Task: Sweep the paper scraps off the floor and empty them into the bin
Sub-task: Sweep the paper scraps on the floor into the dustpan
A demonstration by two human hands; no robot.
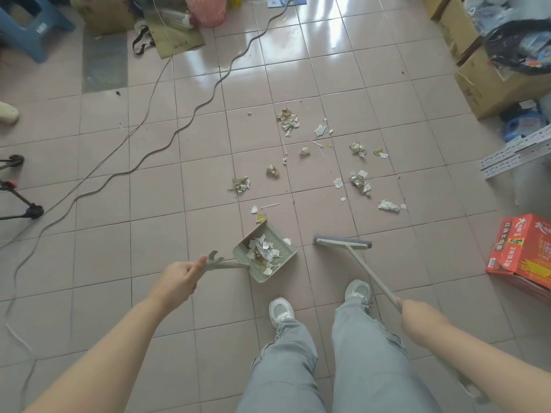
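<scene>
Tiled floor (149,189), pale pink and glossy toward the far side.

Left hand (182,278): grip closed round the end of the dustpan's handle, thumb on top. The green dustpan (283,248) sits low in the middle of the floor, mouth turned toward the far side. Whether it touches the tiles I cannot tell. Torn white paper (264,251) lies heaped inside it.

Right hand (417,320): grip closed round the shaft of the broom (343,243). The broom head is down at the tiles, just right of the dustpan and apart from it.

Loose paper scraps (359,181) lie scattered on the floor beyond both tools, in small crumpled clumps with a few thin sticks among them. One yellow bit (261,217) lies just beside the dustpan's far corner. The rest lie farther off.

Two white shoes (280,311) and grey trouser legs (286,368) stand at the near edge of the floor.

Two cables (179,131) snake across the left half. Red printed box (521,248) at the right edge. Cardboard boxes (489,87) stacked at the far right corner. Blue stool (32,28) at the far left corner. Pink basket (205,10) at the far edge.
</scene>
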